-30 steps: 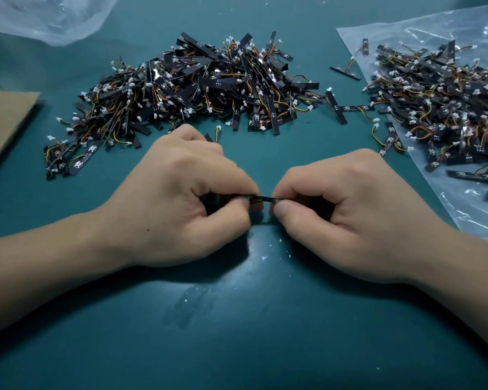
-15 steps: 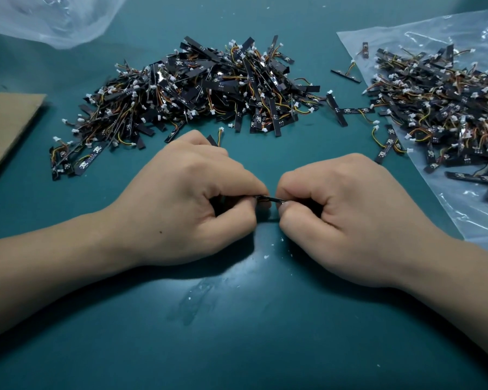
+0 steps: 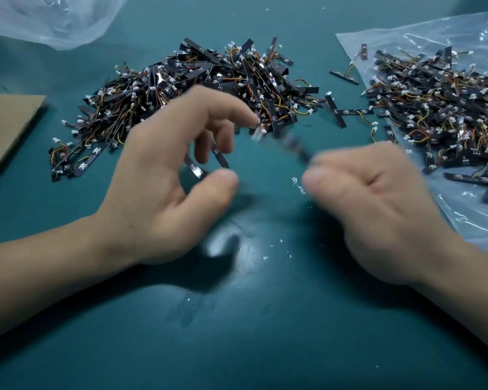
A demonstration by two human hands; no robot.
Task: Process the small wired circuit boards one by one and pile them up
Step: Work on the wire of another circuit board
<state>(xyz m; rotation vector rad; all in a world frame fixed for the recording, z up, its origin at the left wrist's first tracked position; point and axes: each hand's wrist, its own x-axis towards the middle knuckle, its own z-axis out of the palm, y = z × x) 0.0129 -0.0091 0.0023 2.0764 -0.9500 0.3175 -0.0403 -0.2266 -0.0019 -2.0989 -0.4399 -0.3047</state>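
- Your left hand (image 3: pixel 164 192) is open: thumb and fingers are spread in a loose curve and nothing lies between them.
- Your right hand (image 3: pixel 378 209) is blurred by motion. Its fingers are curled, and they seem to pinch one end of a wired board (image 3: pixel 293 143).
- That wired board sticks out from the right hand's fingertips towards 10 o'clock, above the table (image 3: pixel 237 333). It is a dark streak with a pale smear at its far end, too blurred to show more.
- The centre pile (image 3: pixel 209 88) of black boards with orange and yellow wires and white plugs lies at 12 o'clock from your left hand, spreading down towards 9 o'clock.
- Two loose strips (image 3: pixel 220 157) lie flat on the table behind your left fingers, at the near edge of that pile.
- The right pile (image 3: pixel 440 108) sits at 1 o'clock from your right hand, on a clear plastic sheet (image 3: pixel 476 220) whose near edge runs beside your right wrist.
- A few stray boards (image 3: pixel 335 114) lie on the bare table between the two piles.
- White scraps (image 3: pixel 299 187) dot the table just beside your right thumb and at 6 o'clock from it.
- A cardboard sheet (image 3: pixel 6 128) lies at 9 o'clock, and a crumpled plastic bag (image 3: pixel 54 18) at 11 o'clock.
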